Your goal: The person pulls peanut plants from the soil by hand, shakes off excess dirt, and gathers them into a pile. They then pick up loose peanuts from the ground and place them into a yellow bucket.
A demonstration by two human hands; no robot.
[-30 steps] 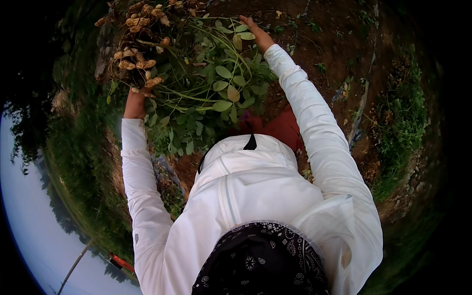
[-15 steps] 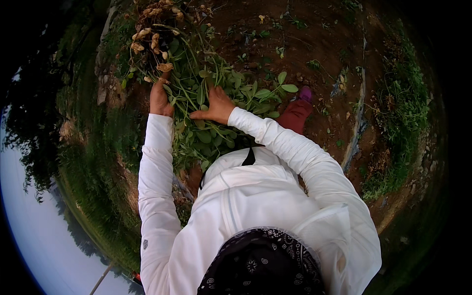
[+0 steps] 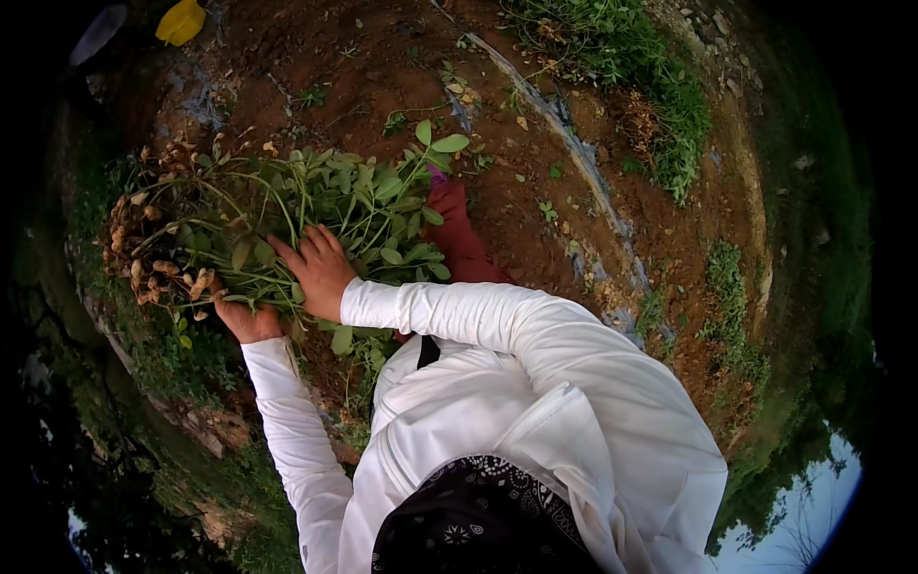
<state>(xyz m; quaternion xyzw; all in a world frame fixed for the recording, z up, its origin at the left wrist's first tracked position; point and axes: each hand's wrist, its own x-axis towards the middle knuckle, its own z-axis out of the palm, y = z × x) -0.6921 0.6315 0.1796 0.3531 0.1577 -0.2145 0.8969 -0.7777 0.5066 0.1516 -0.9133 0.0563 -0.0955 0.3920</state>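
Note:
A bushy bundle of peanut plants (image 3: 382, 206) is in both my hands, with leafy tops toward the right. Clusters of pale brown peanuts (image 3: 164, 269) hang among the roots at its left end. Just below the pods, my left hand (image 3: 247, 320) is closed round the lower stems, its fingers partly hidden under them. My right hand (image 3: 323, 273) grips the middle of the bundle from the near side, fingers reaching over the stems and their tips partly lost among leaves. White sleeves cover both my forearms.
Brown soil spreads beyond the plants, crossed by a strip of pale plastic film (image 3: 583, 158). Green plants (image 3: 631, 81) lie in a heap at the far right. A yellow container (image 3: 180, 21) is at the far left. My dark red trouser leg (image 3: 459, 234) shows beside the leaves.
The view has turned. The bundle now lies more crosswise, its pods at the left, and my right hand has come closer to my left. The yellow container has come into view.

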